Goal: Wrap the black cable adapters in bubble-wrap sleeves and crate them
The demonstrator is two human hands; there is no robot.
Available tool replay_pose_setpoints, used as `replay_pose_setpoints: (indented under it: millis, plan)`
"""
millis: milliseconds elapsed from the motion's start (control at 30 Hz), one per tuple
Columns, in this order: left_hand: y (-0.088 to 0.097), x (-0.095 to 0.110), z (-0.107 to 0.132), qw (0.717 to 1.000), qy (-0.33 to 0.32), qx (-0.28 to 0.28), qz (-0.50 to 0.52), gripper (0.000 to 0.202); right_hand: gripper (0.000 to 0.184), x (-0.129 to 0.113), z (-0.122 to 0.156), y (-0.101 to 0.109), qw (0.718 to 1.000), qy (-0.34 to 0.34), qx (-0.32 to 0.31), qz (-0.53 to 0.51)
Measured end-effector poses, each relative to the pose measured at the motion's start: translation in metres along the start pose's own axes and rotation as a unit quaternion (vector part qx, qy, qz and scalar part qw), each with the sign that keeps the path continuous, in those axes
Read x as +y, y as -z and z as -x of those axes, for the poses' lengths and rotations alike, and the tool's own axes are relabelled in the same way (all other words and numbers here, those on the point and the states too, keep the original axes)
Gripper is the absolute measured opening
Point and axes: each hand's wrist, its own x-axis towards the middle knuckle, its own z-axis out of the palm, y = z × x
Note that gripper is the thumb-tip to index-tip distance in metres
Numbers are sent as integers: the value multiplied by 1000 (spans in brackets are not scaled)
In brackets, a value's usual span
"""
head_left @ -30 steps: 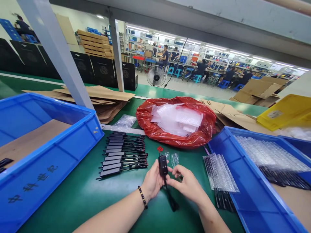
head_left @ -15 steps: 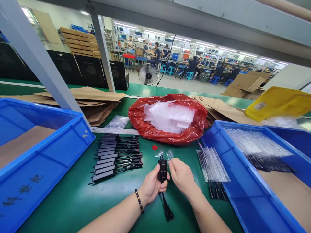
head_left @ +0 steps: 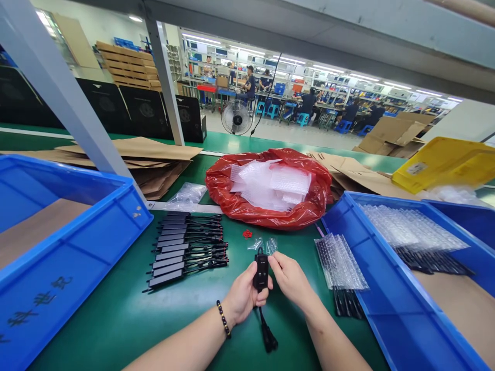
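Observation:
A small black electronic box with cables (head_left: 261, 271) stands upright in my left hand (head_left: 243, 293), whose fingers are wrapped round it. Its black cable with two thick ends (head_left: 268, 337) hangs down toward the front of the table. My right hand (head_left: 288, 275) is closed in a pinch beside the box's upper right edge; what its fingertips hold, if anything, is too small to make out. Just beyond the box lie small clear plastic bags (head_left: 271, 245) and a little pile of red pieces (head_left: 247, 234). Several similar black boxes with cables (head_left: 172, 260) lie in a row to the left.
Blue bins stand at left (head_left: 96, 226) and right (head_left: 371, 288). A red bag (head_left: 266, 219) of bubble-wrap pouches (head_left: 266, 183) sits at the back. A bubble-wrap sheet (head_left: 342, 263) lies over black cable ends (head_left: 346, 303) near the right bin. Cardboard sheets (head_left: 150, 149) lie behind.
My left hand keeps its hold on the black box. My right fingertips have shifted slightly toward the box's edge. The whole view has moved a little.

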Motion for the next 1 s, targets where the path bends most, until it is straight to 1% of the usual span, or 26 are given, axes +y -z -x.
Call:
replay_pose_setpoints:
  millis: [100, 167, 300, 367, 433, 500, 533, 567, 633, 700, 800, 900, 967, 1000]
  plan:
    - [0, -1, 0, 1000, 3, -2, 2, 41, 38, 0, -2, 1, 999, -15, -16, -29]
    - [0, 0, 0, 1000, 3, -1, 2, 41, 40, 0, -1, 3, 998, -12, -23, -55]
    - [-1, 1, -1, 1000, -6, -4, 6, 40, 44, -2, 5, 15, 987, 45, -73, -134]
    - [-1, 2, -2, 1000, -7, 9, 17, 39, 46, 0, 1, 21, 986, 58, -70, -138]
    - [-1, 4, -2, 999, -15, 32, 32, 32, 45, 6, -10, 22, 996, 33, -42, -71]
    - [-1, 5, -1, 997, -40, 52, 29, 22, 42, 15, -26, 18, 997, -18, -31, 64]
    - [-1, 5, 0, 997, -54, 58, 16, 22, 38, 20, -34, 14, 989, -45, -37, 135]
    - [-2, 6, 1, 996, -67, 62, 0, 27, 34, 24, -41, 9, 977, -71, -45, 194]
    - [-3, 6, 2, 994, -82, 70, -27, 35, 29, 31, -49, 1, 957, -107, -49, 264]
    - [-5, 6, 2, 993, -88, 75, -28, 35, 29, 33, -50, -3, 953, -122, -22, 278]
    - [-4, 5, 0, 994, -84, 71, -12, 31, 26, 32, -47, 5, 955, -102, 68, 271]
    - [-1, 5, -2, 995, -80, 58, -9, 30, 22, 30, -57, 28, 944, -50, 165, 282]
    - [2, 6, -3, 997, -72, 41, 5, 30, 22, 29, -75, 49, 931, -45, 199, 304]
    - [3, 6, -3, 997, -65, 30, 17, 30, 22, 30, -88, 60, 925, -60, 202, 317]
